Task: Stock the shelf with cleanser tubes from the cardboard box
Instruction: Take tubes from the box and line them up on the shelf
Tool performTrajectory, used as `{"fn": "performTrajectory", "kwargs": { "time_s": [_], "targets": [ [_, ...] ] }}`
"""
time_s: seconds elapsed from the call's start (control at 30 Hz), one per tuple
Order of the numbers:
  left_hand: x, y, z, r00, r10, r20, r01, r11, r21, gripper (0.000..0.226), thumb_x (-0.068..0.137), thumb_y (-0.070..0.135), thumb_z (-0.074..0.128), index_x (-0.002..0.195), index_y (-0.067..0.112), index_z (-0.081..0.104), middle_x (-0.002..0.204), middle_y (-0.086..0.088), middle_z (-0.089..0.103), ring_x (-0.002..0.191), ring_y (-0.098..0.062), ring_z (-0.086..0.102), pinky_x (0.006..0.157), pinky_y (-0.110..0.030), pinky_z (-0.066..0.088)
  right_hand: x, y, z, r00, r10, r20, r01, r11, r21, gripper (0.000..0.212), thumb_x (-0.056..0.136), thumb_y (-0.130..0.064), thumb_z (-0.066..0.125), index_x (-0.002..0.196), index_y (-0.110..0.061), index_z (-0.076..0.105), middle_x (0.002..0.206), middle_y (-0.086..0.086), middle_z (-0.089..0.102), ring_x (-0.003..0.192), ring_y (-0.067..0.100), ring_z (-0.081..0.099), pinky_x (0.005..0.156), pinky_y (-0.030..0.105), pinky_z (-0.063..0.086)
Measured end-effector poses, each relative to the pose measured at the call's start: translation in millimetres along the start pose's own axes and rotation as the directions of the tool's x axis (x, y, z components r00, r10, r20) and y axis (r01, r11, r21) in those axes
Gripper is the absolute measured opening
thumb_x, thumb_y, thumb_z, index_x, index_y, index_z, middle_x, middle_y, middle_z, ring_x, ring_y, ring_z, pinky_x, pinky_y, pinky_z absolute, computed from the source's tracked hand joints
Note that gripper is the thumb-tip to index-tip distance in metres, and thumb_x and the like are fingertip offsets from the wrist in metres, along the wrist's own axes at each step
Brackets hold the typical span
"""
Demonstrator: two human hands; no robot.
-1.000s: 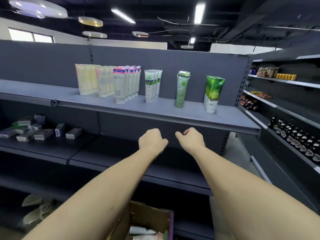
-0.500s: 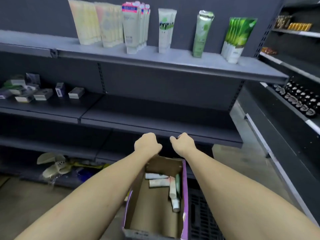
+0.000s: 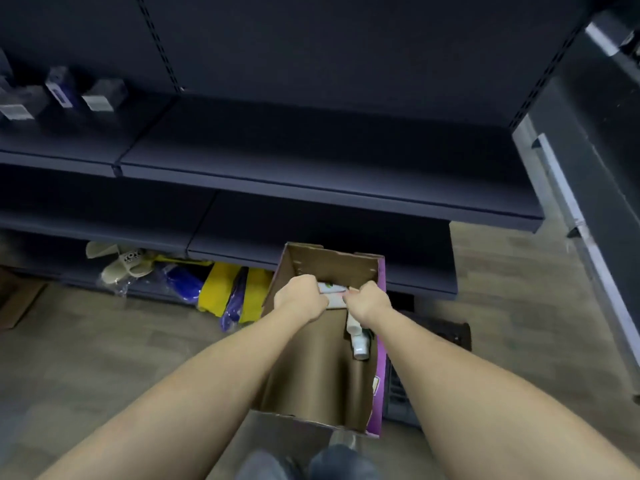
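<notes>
An open cardboard box (image 3: 313, 379) with purple outer sides stands on the floor in front of the dark shelf (image 3: 311, 188). Both my hands are down inside its far end. My left hand (image 3: 299, 296) curls over the left end of a white cleanser tube (image 3: 333, 294) lying crosswise. My right hand (image 3: 369, 302) pinches the right end of the tubes there, thumb on top. Two more white tubes (image 3: 358, 341) lie along the box's right wall, caps toward me. The shelf boards in view hold no tubes.
Small boxes (image 3: 62, 95) sit on the left shelf board. Bagged slippers (image 3: 121, 263) and yellow and blue packs (image 3: 225, 289) lie under the lowest shelf. A black crate (image 3: 436, 337) is right of the box. Another shelving unit (image 3: 588, 202) stands at the right.
My view has dropped from the stocked top shelf to the floor. Both hands went down from above the box into it and closed on the tubes at its far end.
</notes>
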State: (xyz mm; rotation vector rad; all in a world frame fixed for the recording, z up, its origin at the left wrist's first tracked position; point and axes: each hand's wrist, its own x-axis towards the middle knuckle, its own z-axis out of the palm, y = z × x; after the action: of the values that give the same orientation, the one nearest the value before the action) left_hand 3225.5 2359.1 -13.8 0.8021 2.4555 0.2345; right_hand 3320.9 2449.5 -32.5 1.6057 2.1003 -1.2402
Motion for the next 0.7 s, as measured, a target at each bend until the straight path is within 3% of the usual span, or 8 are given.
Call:
{"fn": "performTrajectory", "kwargs": {
  "time_s": [0.1,0.23,0.4,0.47,0.6,0.7],
  "targets": [
    [20,-5,34,0.998,-0.019,0.066,0.018,1.0,0.019,0.026,0.088,0.028,0.053,0.11,0.019,0.065,0.112,0.002,0.064,0.108,-0.024,0.061,0.083,-0.029,0.047,22,24,25,0.997,0.03,0.067,-0.026,0.998,-0.063,0.048,0.096,-0.026,0.05,0.14,-0.006,0.046,0.142,0.013,0.052,0.108,0.03,0.061,0.083,0.03,0.049],
    [46,-9,64,0.984,-0.068,0.162,0.061,0.997,0.047,0.029,0.087,0.028,0.054,0.11,0.015,0.064,0.115,-0.003,0.064,0.107,-0.026,0.062,0.085,-0.032,0.05,46,45,54,0.979,0.157,0.131,-0.154,0.987,-0.037,0.058,0.093,-0.023,0.057,0.145,-0.007,0.04,0.126,0.013,0.06,0.118,0.032,0.058,0.087,0.028,0.048],
    [96,-24,101,0.972,-0.066,0.227,0.045,0.994,0.097,0.036,0.091,0.028,0.053,0.122,0.015,0.061,0.125,-0.006,0.06,0.116,-0.026,0.059,0.091,-0.033,0.047,94,57,75,0.968,0.234,0.089,-0.236,0.972,0.012,0.054,0.089,-0.021,0.055,0.141,-0.009,0.043,0.133,0.015,0.057,0.119,0.034,0.057,0.095,0.036,0.052],
    [113,-33,114,0.971,-0.054,0.234,0.033,0.995,0.096,0.037,0.091,0.028,0.053,0.124,0.014,0.059,0.127,-0.007,0.059,0.118,-0.027,0.057,0.093,-0.033,0.046,112,65,85,0.963,0.257,0.078,-0.259,0.966,0.013,0.058,0.091,-0.022,0.054,0.147,-0.011,0.04,0.138,0.014,0.055,0.125,0.033,0.054,0.101,0.031,0.047],
    [148,-51,153,0.96,-0.051,0.275,0.008,0.988,0.155,0.041,0.094,0.027,0.051,0.132,0.011,0.052,0.133,-0.011,0.053,0.123,-0.027,0.053,0.096,-0.033,0.044,144,78,113,0.954,0.3,0.033,-0.299,0.954,-0.012,0.04,0.09,-0.021,0.056,0.129,-0.01,0.057,0.13,0.017,0.06,0.12,0.034,0.057,0.096,0.028,0.046],
    [168,-57,179,0.954,-0.064,0.293,0.018,0.987,0.157,0.049,0.096,0.021,0.049,0.142,0.007,0.04,0.146,-0.015,0.04,0.134,-0.031,0.041,0.108,-0.037,0.035,158,81,132,0.957,0.284,-0.049,-0.287,0.957,-0.051,0.036,0.09,-0.021,0.056,0.123,-0.006,0.057,0.13,0.017,0.057,0.119,0.035,0.057,0.093,0.032,0.047]
  ]
}}
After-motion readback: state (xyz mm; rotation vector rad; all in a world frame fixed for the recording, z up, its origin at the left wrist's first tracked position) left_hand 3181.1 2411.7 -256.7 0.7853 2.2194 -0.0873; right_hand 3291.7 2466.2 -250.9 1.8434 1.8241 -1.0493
